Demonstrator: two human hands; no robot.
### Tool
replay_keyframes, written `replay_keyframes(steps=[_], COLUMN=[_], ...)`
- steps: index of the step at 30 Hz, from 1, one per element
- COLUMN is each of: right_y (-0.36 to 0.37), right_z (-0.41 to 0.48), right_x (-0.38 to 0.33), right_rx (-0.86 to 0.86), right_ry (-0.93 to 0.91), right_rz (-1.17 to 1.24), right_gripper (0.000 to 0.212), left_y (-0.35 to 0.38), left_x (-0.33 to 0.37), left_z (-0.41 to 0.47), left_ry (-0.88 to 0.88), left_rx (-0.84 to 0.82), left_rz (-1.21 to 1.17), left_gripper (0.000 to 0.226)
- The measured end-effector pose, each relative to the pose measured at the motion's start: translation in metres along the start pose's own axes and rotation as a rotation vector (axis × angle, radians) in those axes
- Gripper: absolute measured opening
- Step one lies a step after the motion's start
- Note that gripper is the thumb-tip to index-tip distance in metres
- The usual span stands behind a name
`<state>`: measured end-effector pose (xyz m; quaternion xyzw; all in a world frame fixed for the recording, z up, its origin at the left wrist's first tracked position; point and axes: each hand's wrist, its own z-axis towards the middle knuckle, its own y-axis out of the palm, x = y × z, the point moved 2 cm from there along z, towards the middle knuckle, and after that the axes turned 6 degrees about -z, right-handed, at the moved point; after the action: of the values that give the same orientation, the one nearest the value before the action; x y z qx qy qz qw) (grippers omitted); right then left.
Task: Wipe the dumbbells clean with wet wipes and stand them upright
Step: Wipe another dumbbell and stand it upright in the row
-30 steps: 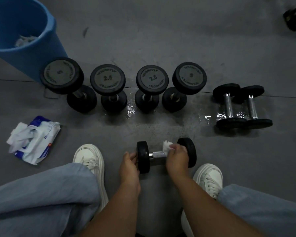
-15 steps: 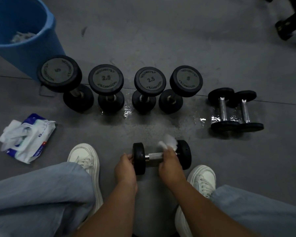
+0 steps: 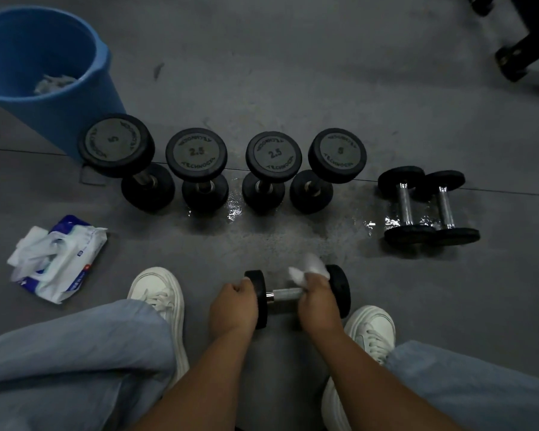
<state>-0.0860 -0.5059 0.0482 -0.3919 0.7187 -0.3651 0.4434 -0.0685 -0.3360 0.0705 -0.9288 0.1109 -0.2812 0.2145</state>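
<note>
Grey gym floor, dim light, looking straight down past the knees. Progress imo: four big black rubber dumbbells stand on end in a row by the blue plastic bucket, so those look done.

The small black dumbbell with a chrome handle is the one being worked on rn, held sideways low between the white sneakers. Left hand is curled round its left end plate. Right hand is closed over the handle near the right plate, w/ a bunched white wet wipe poking out on top.

Left to do afaict: finish this one, stand it up, then the two small chrome-handled dumbbells lying side by side on the right.

Hard to make out:
- Right hand + wipe are blurred, so can't see where the wipe actually touches.
- Can't tell if the held one rests on the floor.
- No idea if the lying pair got wiped.
- Bucket's cut off at the left edge.
- Dark object top right is cropped, unidentifiable.
</note>
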Motion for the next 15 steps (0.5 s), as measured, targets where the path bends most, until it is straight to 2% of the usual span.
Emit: replay_keyframes(steps=[1, 3, 5, 7, 8, 9, 10, 11, 13, 15], right_y=[0.000, 0.006, 0.006, 0.007, 0.008, 0.012, 0.015, 0.015, 0.007, 0.001], right_z=[0.001, -0.008, -0.010, 0.002, 0.007, 0.008, 0.005, 0.001, -0.005, -0.003], right_x=[-0.001, -0.015, -0.020, -0.011, -0.006, -0.004, -0.006, -0.011, -0.016, -0.001], right_rx=[-0.033, -0.191, -0.193, -0.101, -0.123, -0.286, -0.412, -0.442, -0.346, -0.151], right_ry=[0.057, -0.093, -0.121, 0.116, 0.203, 0.253, 0.207, 0.172, 0.117, 0.198], right_rz=[0.017, -0.024, 0.020, 0.117, 0.076, 0.015, 0.002, -0.030, 0.042, 0.045], right_gripper=[0.035, 0.034, 0.033, 0.033, 0.029, 0.025, 0.022, 0.019, 0.016, 0.017], left_y=[0.001, 0.001, 0.002, 0.003, 0.004, 0.005, 0.006, 0.008, 0.014, 0.019], left_x=[-0.001, -0.003, -0.006, -0.009, -0.011, -0.011, -0.012, -0.013, -0.017, -0.021], left_z=[0.002, 0.002, 0.001, -0.001, -0.002, -0.004, -0.004, -0.006, -0.008, -0.009], left_ry=[0.002, 0.009, 0.018, 0.002, -0.001, 0.006, 0.013, 0.019, 0.024, 0.045], left_rx=[-0.013, -0.011, -0.019, -0.032, -0.034, -0.036, -0.041, -0.050, -0.088, -0.100], left_rz=[0.040, 0.115, 0.154, 0.170, 0.184, 0.204, 0.225, 0.242, 0.251, 0.257], left_gripper=[0.046, 0.051, 0.052, 0.052, 0.052, 0.052, 0.053, 0.053, 0.049, 0.043])
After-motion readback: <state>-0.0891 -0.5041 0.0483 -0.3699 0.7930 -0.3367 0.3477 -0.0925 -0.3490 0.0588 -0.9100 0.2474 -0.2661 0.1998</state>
